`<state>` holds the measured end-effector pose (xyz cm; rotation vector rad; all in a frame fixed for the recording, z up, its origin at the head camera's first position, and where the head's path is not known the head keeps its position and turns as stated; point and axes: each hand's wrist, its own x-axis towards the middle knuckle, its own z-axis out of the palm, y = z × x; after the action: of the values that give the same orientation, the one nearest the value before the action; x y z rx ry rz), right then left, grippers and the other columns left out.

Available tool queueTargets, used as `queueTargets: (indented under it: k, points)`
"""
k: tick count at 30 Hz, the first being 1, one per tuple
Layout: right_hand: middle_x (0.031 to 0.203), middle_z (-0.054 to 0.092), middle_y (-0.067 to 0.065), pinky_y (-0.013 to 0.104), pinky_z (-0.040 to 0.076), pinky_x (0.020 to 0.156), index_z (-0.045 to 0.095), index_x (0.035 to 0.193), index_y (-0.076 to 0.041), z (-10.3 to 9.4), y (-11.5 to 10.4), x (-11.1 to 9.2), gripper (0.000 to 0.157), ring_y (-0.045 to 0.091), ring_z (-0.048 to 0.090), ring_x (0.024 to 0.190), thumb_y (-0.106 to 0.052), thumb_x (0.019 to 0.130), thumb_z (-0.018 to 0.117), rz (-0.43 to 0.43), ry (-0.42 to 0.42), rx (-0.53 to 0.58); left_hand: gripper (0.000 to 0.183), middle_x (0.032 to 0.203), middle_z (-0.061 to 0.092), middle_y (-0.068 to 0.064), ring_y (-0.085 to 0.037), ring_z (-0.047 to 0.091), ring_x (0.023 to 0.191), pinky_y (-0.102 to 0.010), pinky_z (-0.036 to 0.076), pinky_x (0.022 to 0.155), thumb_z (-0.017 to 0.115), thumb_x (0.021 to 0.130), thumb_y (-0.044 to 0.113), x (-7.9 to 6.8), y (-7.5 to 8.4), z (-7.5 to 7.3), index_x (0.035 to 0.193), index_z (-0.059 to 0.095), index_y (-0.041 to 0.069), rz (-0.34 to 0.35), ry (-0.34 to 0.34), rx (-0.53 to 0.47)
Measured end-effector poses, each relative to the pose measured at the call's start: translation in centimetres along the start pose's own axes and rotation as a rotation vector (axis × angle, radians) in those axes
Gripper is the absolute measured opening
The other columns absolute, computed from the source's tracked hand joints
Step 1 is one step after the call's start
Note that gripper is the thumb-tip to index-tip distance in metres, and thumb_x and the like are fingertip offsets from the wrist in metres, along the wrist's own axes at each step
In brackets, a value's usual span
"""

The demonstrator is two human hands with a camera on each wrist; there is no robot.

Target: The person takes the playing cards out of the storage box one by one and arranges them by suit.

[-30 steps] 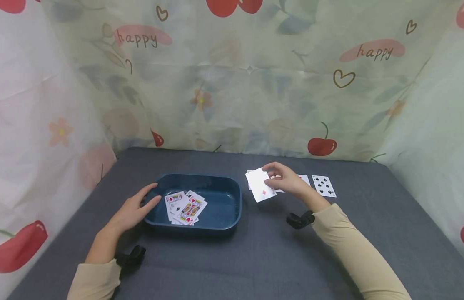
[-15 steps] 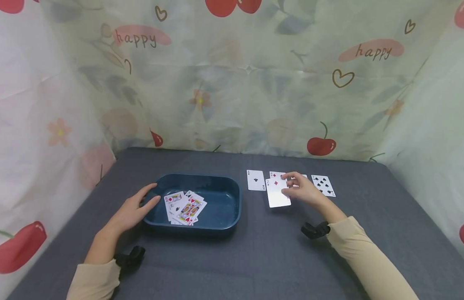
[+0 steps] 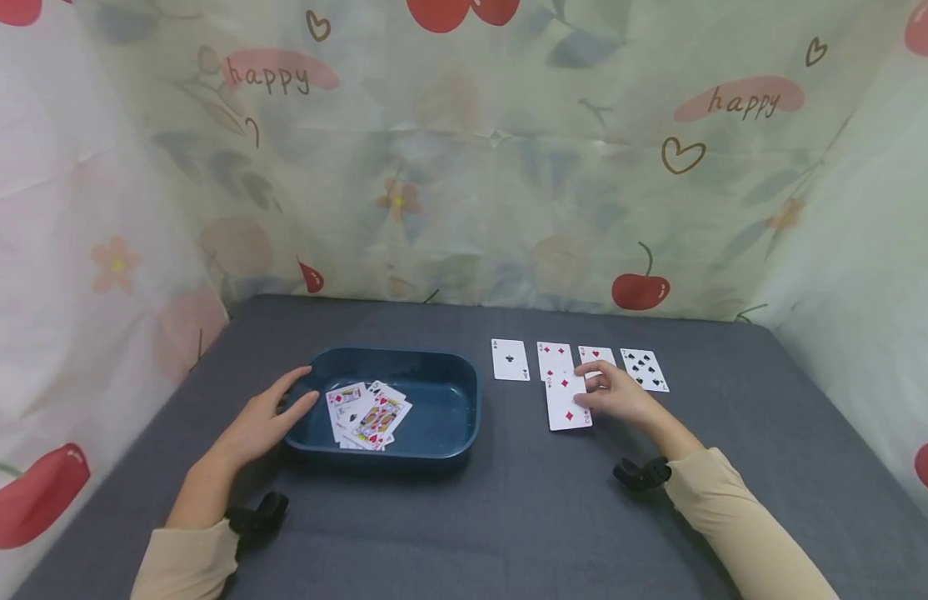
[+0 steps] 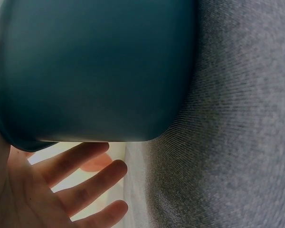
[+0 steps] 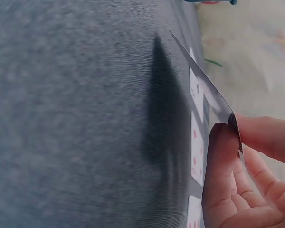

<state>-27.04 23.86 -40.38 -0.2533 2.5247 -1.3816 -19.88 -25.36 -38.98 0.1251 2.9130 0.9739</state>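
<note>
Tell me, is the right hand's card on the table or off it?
Off: the right hand pinches the card, and in the right wrist view its shadow lies apart on the table.

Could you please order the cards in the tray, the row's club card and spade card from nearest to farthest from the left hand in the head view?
1. Cards in the tray: right of the left hand.
2. Club card: right of the tray.
3. Spade card: farther right.

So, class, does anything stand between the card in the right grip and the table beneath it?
Nothing visible does. In the right wrist view, the card in the right grip has only its shadow on the table below. The card row lies beyond, not between.
</note>
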Motion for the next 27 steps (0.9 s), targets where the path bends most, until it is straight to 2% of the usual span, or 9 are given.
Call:
queueTargets:
  k: [8, 18, 27]
  points:
    - [0.086, 0.057, 0.006, 0.023, 0.049, 0.064, 0.044, 0.122, 0.006, 0.5, 0.6, -0.3, 0.047, 0.006, 0.056, 0.067, -0.007, 0.083, 0.066, -0.026, -0.012, 0.002, 0.068, 0.148, 0.027, -0.029, -0.049, 0.037, 0.128, -0.064, 0.035, 0.098, 0.039, 0.096, 0.05, 0.0, 0.0, 0.0, 0.147, 0.022, 0.01, -0.001, -0.002, 0.005]
    - [0.086, 0.059, 0.012, 0.024, 0.048, 0.061, 0.051, 0.111, 0.006, 1.0, 0.8, -0.2, 0.038, 0.006, 0.057, 0.066, -0.008, 0.081, 0.069, -0.046, 0.034, -0.148, 0.067, 0.148, 0.027, -0.029, -0.049, 0.037, 0.128, -0.064, 0.035, 0.098, 0.04, 0.096, 0.049, 0.0, -0.1, 0.0, 0.147, 0.022, 0.009, 0.006, -0.003, 0.003]
    - [0.095, 0.062, 0.018, 0.026, 0.047, 0.064, 0.057, 0.105, 0.001, 1.2, 0.3, -0.5, 0.035, 0.015, 0.061, 0.076, -0.014, 0.078, 0.072, -0.065, 0.089, -0.33, 0.067, 0.148, 0.028, -0.029, -0.049, 0.038, 0.127, -0.064, 0.036, 0.098, 0.04, 0.096, 0.048, 0.1, -0.1, 0.0, 0.147, 0.022, 0.009, 0.01, -0.003, -0.002]
